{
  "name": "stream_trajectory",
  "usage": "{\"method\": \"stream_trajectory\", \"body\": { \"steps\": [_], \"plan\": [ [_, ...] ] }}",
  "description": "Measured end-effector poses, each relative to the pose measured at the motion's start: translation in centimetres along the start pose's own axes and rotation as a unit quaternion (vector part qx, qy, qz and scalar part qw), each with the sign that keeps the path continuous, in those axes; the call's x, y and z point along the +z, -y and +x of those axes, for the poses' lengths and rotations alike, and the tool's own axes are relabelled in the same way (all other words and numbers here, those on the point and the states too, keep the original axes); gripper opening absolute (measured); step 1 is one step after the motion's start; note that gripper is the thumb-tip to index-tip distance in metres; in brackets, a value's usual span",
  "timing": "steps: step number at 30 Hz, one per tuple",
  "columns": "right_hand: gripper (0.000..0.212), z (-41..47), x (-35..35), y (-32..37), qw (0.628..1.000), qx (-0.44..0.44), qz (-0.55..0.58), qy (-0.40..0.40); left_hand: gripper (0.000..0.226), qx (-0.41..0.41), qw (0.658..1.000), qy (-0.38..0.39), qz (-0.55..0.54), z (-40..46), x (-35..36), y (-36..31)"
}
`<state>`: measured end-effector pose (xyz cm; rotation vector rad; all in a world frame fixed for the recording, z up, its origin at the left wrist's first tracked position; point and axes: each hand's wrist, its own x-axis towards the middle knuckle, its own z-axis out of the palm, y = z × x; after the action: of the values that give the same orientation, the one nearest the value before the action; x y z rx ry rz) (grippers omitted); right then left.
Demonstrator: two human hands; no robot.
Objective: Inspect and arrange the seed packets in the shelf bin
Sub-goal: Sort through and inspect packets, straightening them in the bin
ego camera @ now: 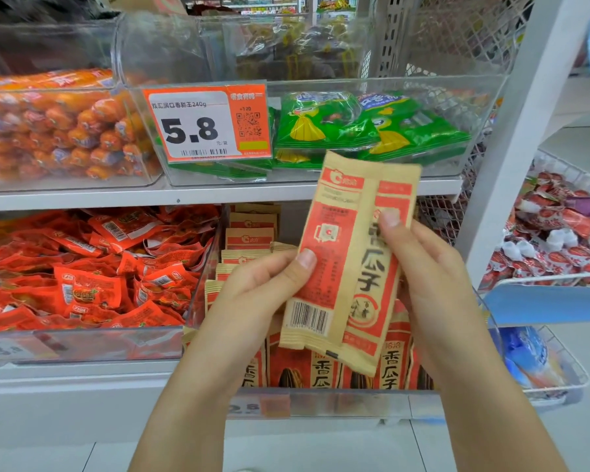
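Both hands hold seed packets up in front of the lower shelf, above the clear shelf bin (321, 401) that carries more of the same kind. The left hand (263, 277) pinches a tan and red seed packet (324, 253) by its left edge, thumb laid across the printed back near the middle, with the barcode low on the packet facing the camera. The right hand (423, 264) grips a second packet (384, 267) that overlaps the first on its right side, front face showing large black characters; its thumb presses on the upper part of that face and its fingers curl behind. The two packets stand nearly upright, leaning slightly to the right, their top ends reaching over the edge of the shelf above. In the bin below, further packets (321, 369) stand in a front row with their fronts outward, and others (249, 240) lie stacked behind at the left. To the left sits a bin of red snack packs (92, 267). On the upper shelf are green packs (324, 124), an orange price tag (208, 122) reading 5.8, and orange sausages (58, 131). A wire basket (559, 233) of red and white items hangs at the right
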<state>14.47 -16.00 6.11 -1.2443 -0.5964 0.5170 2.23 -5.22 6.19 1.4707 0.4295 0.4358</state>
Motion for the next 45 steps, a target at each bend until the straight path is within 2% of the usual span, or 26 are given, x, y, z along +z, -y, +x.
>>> {"method": "stream_trajectory", "body": {
  "steps": [3, 6, 9, 11, 16, 19, 26, 31, 39, 42, 45],
  "plan": [
    [0.028, 0.3, -0.2, -0.1, 0.997, -0.018, 0.01, -0.07, 0.035, -0.016, 1.0, -0.002, 0.022, -0.1, 0.3, -0.3],
    [0.038, 0.3, -0.3, -0.3, 0.994, -0.028, 0.01, -0.102, 0.019, 0.041, 0.996, -0.063, 0.049, 0.4, 1.1, 0.1],
    [0.035, 0.2, 0.0, -0.4, 0.996, -0.036, -0.006, -0.084, 0.021, 0.18, 0.962, -0.163, 0.122, 0.5, 1.5, 0.6],
    [0.037, -0.1, 0.4, -0.5, 0.997, -0.049, -0.02, -0.06, 0.011, 0.246, 0.928, -0.196, 0.198, 0.5, 1.6, 0.6],
    [0.039, -1.1, 1.9, -0.5, 0.993, -0.103, -0.057, 0.008, 0.031, 0.264, 0.866, -0.28, 0.318, 0.6, 1.9, 0.7],
    [0.046, -1.1, 2.0, -1.0, 0.988, -0.121, -0.095, 0.011, 0.03, 0.252, 0.851, -0.304, 0.347, 0.5, 1.9, 0.6],
    [0.05, -1.0, 2.0, -1.3, 0.987, -0.132, -0.093, 0.019, 0.013, 0.243, 0.887, -0.282, 0.273, 0.4, 1.7, 0.8],
    [0.053, -0.9, 1.9, -1.5, 0.986, -0.134, -0.094, 0.014, 0.013, 0.182, 0.949, -0.232, 0.114, 0.7, 1.5, 0.6],
    [0.049, -0.9, 1.6, -1.1, 0.988, -0.12, -0.094, 0.012, 0.009, 0.167, 0.964, -0.203, 0.05, 0.7, 1.7, 0.7],
    [0.046, -0.4, 0.7, -0.7, 0.992, -0.1, -0.071, -0.042, 0.026, 0.133, 0.971, -0.186, 0.071, 0.7, 1.1, 0.8],
    [0.045, 0.1, -0.8, -0.2, 0.987, -0.091, -0.04, -0.125, 0.036, 0.074, 0.988, -0.117, 0.075, 0.5, 0.5, 0.5]
  ]
}}
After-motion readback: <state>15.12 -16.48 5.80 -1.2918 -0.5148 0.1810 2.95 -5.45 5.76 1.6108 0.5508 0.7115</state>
